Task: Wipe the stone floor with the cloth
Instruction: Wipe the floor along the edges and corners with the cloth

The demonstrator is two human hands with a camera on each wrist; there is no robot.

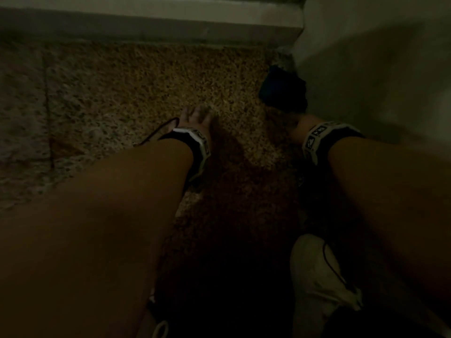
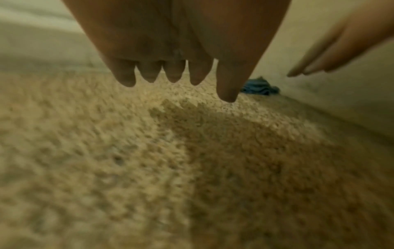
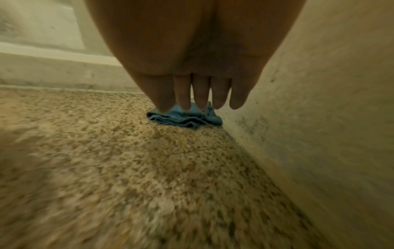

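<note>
The blue cloth [image 3: 185,118] lies crumpled on the speckled stone floor [image 3: 119,151], in the corner where the floor meets the wall [image 3: 319,101] on the right, its right edge against the foot of that wall. The right hand [image 3: 198,67] is stretched out toward the cloth with its fingers [image 3: 183,94] straight and close together; in the right wrist view the fingertips stand over the near edge of the cloth, but contact cannot be confirmed, and nothing is gripped. In the head view the cloth [image 1: 283,90] sits just beyond the right hand [image 1: 296,125], whose fingers are lost in the dark there. The left hand [image 1: 195,118] is well to the left of the cloth, spread low over bare floor, fingers straight and slightly parted, holding nothing. The left wrist view shows the left hand [image 2: 177,42] above the floor [image 2: 127,168] with a shadow beneath it, so it appears to be off the surface; the cloth [image 2: 259,88] is seen ahead and to its right, with the right hand [image 2: 341,50] above it. A low pale ledge [image 1: 146,23] runs along the far edge of the floor beyond both hands. Both wrists carry black bands with white marked plates. A pale shoe [image 1: 317,276] with a dark lace sits near the body, below the right forearm. Lighting is dim and the head view is dark throughout.
</note>
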